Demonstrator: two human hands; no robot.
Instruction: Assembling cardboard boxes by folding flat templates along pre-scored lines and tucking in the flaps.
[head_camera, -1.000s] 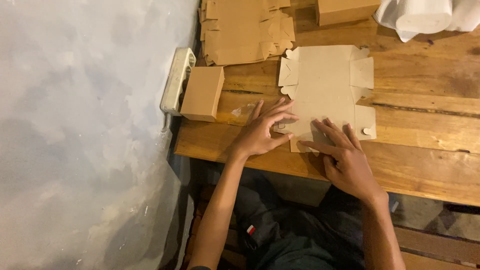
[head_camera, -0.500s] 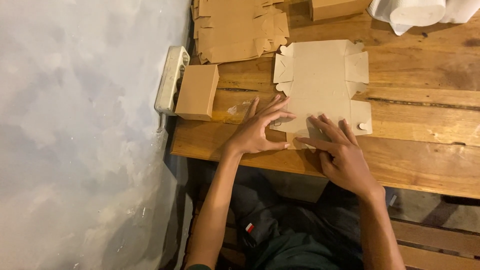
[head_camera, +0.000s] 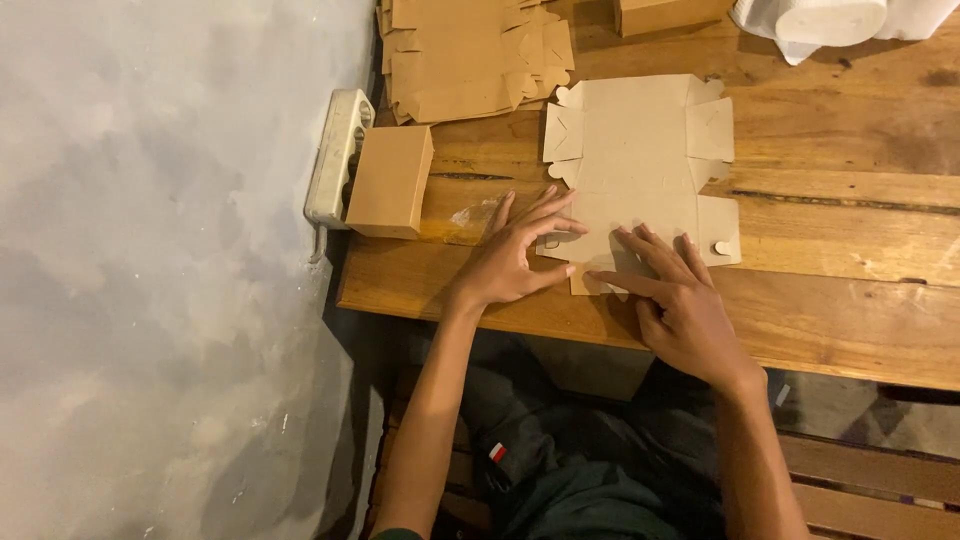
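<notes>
A flat, unfolded brown cardboard box blank (head_camera: 640, 150) lies on the wooden table (head_camera: 850, 300). My left hand (head_camera: 515, 255) presses on its near left edge with the fingers spread. My right hand (head_camera: 675, 300) rests on the near edge beside it, fingertips on a flap. Neither hand has lifted the blank off the table.
A folded small brown box (head_camera: 390, 180) stands at the table's left end, next to a white power strip (head_camera: 338, 155). A stack of flat blanks (head_camera: 470, 50) lies at the back, another box (head_camera: 670, 12) and white material (head_camera: 830, 20) beyond. A grey wall is on the left.
The view has shifted slightly. Both hands stay on the blank's near edge, with the fingers moved a little.
</notes>
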